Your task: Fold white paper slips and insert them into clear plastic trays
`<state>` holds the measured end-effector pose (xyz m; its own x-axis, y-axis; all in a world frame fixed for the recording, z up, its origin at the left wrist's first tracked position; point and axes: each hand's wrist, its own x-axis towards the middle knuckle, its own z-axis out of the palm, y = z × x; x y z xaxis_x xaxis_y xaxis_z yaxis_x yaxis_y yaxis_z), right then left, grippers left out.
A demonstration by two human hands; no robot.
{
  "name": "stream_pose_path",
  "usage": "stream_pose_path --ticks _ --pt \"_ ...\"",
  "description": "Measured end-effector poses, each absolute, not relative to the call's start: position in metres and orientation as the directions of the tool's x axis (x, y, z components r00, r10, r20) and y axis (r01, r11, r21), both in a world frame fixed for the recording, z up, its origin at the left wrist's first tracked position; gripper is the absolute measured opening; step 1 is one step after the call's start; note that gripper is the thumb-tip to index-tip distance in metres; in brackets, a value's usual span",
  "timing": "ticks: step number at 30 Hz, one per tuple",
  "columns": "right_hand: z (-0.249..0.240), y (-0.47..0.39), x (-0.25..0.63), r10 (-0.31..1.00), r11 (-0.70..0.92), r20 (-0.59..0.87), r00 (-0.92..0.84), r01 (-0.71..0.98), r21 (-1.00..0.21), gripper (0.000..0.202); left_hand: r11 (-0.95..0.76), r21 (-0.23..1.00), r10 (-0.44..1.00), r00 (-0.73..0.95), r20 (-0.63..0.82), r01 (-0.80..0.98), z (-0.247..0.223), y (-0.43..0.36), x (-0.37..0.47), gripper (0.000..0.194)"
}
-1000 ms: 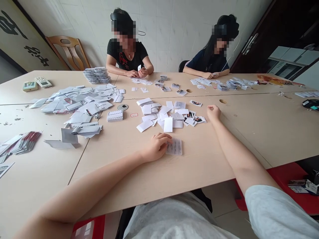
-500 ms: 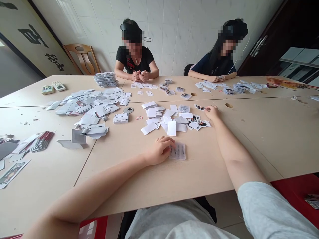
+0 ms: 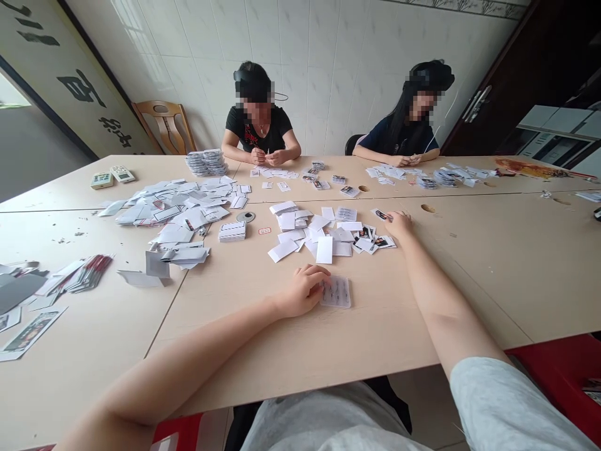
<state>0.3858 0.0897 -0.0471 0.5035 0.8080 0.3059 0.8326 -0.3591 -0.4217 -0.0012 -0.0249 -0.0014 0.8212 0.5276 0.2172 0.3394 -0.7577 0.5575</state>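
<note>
My left hand [image 3: 300, 292] rests on the table with its fingers curled over the left edge of a flat clear plastic box [image 3: 338, 294]. Small dark items sit in rows inside the box. Further forward, my right hand [image 3: 400, 225] pinches the end of a small printed card [image 3: 380, 215], white with a dark picture. Just left of and below that hand lie loose picture cards [image 3: 367, 240]. Beside them spreads a heap of white cards [image 3: 323, 250], with another clear box [image 3: 346, 214] at its back.
Two people sit across the table [image 3: 253, 338], handling small items. At left lie a large pile of white paper pieces [image 3: 173, 203], a neat card stack [image 3: 232, 232], a roll of tape [image 3: 246, 217] and red-edged cards [image 3: 91, 272]. Stacked boxes [image 3: 206, 163] stand behind.
The view has tipped upward a little, so everything sits lower. The card in my right hand has turned slightly. My left hand stays on the box. One person's hands across the table have moved apart.
</note>
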Motion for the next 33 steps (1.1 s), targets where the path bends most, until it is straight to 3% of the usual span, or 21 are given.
stream_pose_path --ticks 8,15,17,21,23,33 --pt "-0.039 0.081 0.382 0.754 -0.272 0.401 0.519 0.804 -0.53 0.016 -0.752 0.563 0.534 0.817 0.215 0.343 -0.002 -0.026 -0.002 0.029" --pt "0.001 0.072 0.333 0.668 -0.048 0.565 0.485 0.786 -0.617 0.019 -0.729 0.597 0.547 0.809 0.216 0.334 -0.004 -0.025 -0.001 0.027" --pt "0.013 0.054 0.3 0.686 0.229 0.634 0.358 0.72 -0.655 0.018 -0.712 0.624 0.552 0.806 0.215 0.321 -0.003 -0.025 -0.002 0.024" --pt "0.03 -0.005 0.231 0.656 0.566 0.754 -0.044 0.69 -0.452 0.008 -0.635 0.722 0.611 0.75 0.252 0.274 0.0 -0.024 -0.003 0.02" --pt "0.031 -0.035 0.206 0.629 0.629 0.764 -0.141 0.67 -0.394 0.007 -0.577 0.782 0.646 0.718 0.259 0.237 0.001 -0.024 -0.003 0.025" --pt "-0.003 -0.062 0.176 0.66 0.712 0.672 -0.335 0.564 -0.419 0.013 -0.448 0.884 0.695 0.673 0.254 0.129 0.001 -0.022 -0.002 0.033"
